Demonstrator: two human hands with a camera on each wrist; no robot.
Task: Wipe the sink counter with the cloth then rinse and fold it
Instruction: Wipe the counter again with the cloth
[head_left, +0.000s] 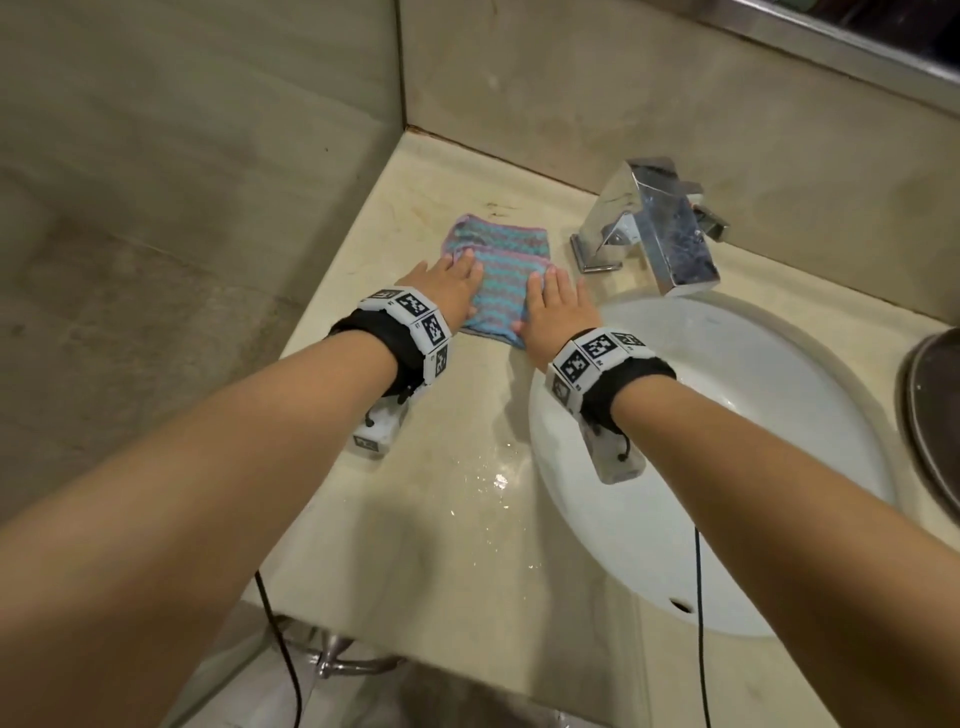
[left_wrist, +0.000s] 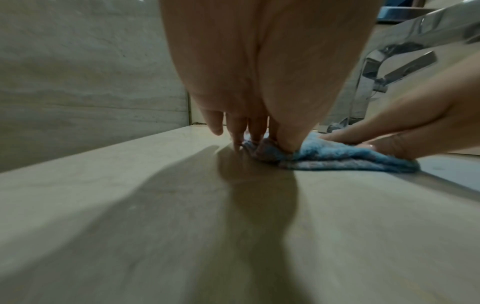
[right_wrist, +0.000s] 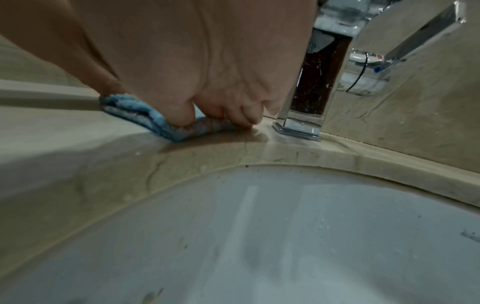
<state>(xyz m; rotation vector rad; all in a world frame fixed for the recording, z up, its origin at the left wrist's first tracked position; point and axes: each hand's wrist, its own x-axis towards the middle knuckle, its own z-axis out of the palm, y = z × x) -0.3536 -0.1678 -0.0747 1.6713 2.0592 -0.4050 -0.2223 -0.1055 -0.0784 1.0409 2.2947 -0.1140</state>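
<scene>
The blue and pink striped cloth (head_left: 501, 283) lies folded on the beige counter (head_left: 441, 519), left of the faucet. One layer is doubled over the near part, and the lower layer sticks out behind. My left hand (head_left: 457, 283) is at the cloth's left edge. In the left wrist view, that hand (left_wrist: 259, 135) pinches the cloth (left_wrist: 337, 158) between thumb and fingertips. My right hand (head_left: 550, 301) is at the cloth's right edge. In the right wrist view, the right hand (right_wrist: 215, 119) has its thumb on the cloth (right_wrist: 155, 121) and its fingers curled at the edge.
A chrome square faucet (head_left: 660, 223) stands just right of the cloth, above the white basin (head_left: 727, 467). Water drops lie on the counter near the basin's left rim. A dark round object (head_left: 935, 415) sits at the far right. Tiled walls close off the back and left.
</scene>
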